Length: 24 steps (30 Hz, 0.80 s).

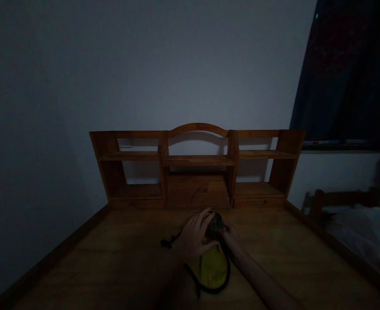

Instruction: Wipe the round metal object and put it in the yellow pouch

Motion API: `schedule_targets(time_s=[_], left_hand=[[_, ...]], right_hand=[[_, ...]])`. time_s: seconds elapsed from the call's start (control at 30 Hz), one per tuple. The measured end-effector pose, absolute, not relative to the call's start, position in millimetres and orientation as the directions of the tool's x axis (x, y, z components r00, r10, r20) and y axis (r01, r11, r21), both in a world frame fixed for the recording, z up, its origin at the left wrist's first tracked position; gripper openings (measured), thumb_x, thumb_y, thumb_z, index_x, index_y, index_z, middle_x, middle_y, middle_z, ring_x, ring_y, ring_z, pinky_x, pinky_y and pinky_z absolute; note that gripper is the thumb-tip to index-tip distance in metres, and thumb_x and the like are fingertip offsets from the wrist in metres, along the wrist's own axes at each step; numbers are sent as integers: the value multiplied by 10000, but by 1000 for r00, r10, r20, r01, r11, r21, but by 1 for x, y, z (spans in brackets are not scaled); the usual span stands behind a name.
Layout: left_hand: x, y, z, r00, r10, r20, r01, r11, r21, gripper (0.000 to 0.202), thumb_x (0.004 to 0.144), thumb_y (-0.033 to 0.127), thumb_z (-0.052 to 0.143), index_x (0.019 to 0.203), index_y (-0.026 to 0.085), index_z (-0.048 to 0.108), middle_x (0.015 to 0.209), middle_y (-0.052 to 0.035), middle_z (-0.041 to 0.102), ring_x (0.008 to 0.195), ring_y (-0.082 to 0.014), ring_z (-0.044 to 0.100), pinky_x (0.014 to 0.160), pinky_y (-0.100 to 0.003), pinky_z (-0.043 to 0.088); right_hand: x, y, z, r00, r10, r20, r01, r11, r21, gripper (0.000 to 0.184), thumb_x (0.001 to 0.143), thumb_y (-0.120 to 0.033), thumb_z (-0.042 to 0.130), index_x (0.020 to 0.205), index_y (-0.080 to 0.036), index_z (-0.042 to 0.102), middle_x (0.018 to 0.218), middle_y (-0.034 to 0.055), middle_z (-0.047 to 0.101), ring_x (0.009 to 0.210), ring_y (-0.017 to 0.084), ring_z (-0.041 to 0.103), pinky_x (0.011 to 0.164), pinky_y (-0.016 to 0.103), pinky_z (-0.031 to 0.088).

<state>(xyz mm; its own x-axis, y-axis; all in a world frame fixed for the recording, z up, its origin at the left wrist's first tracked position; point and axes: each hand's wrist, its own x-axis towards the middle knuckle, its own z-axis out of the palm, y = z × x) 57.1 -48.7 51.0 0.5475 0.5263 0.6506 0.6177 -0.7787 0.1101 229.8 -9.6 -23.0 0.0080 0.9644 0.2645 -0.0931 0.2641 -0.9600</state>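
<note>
A yellow pouch (211, 269) with black trim and a black cord lies on the wooden desk (112, 258) in dim light. My left hand (196, 234) rests over its far end, fingers curled down onto a dark part at the top (216, 224). My right hand (230, 236) reaches in from the right and touches the same dark end; its fingers are mostly hidden behind the pouch and the left hand.
A wooden shelf unit (198, 170) with open compartments stands at the back of the desk against a pale wall. A dark curtain (351, 73) hangs at the upper right. A bed with a wooden frame (341, 200) and white sheet sits to the right.
</note>
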Motion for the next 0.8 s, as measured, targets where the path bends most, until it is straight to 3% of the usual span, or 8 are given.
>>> schedule_targets(time_s=[0.1,0.3,0.47,0.57,0.7,0.8], left_hand=[[55,-34,33,545,636,546,631,-740,233,1004,661,489,766,1467,258,214,1481,-131,355,1336,-315,398,1065,-510,405],[57,-38,13,451,697,557,635,-689,349,918,717,275,749,1459,312,211,1463,-77,375,1343,-267,388,1081,-467,397],[57,-39,8,405,672,620,647,-690,325,780,730,304,722,1398,253,323,1344,-106,494,1244,-283,478,1043,-462,417],[56,-40,9,393,671,628,661,-681,314,792,695,375,746,1370,235,355,1301,-113,524,1194,-301,509,1007,-468,436],[56,-41,11,369,674,640,688,-661,300,814,654,454,762,1337,223,383,1253,-108,559,1138,-306,538,978,-476,448],[57,-41,11,332,659,674,698,-653,295,821,631,491,765,1314,210,406,1205,-116,587,1094,-309,565,957,-475,458]], right_hand=[[227,-10,-23,37,971,238,-126,241,-962,339,691,-330,664,994,-182,690,916,52,740,890,290,673,825,419,529],[221,-23,-7,89,958,272,-44,277,-960,297,721,-376,674,938,-174,666,854,58,721,828,267,660,752,353,529],[230,-31,3,41,908,417,282,389,-877,204,793,-394,630,808,-192,650,723,27,688,682,220,627,612,279,483],[240,-34,5,-41,884,466,415,440,-796,202,843,-380,579,864,-205,676,737,30,700,665,224,640,599,277,460],[246,-36,6,-95,868,488,426,479,-768,233,880,-352,518,966,-234,698,826,46,732,728,252,677,655,301,478],[242,-35,5,-48,876,479,358,463,-811,267,874,-367,528,1025,-228,700,908,54,739,805,266,683,719,322,493]])
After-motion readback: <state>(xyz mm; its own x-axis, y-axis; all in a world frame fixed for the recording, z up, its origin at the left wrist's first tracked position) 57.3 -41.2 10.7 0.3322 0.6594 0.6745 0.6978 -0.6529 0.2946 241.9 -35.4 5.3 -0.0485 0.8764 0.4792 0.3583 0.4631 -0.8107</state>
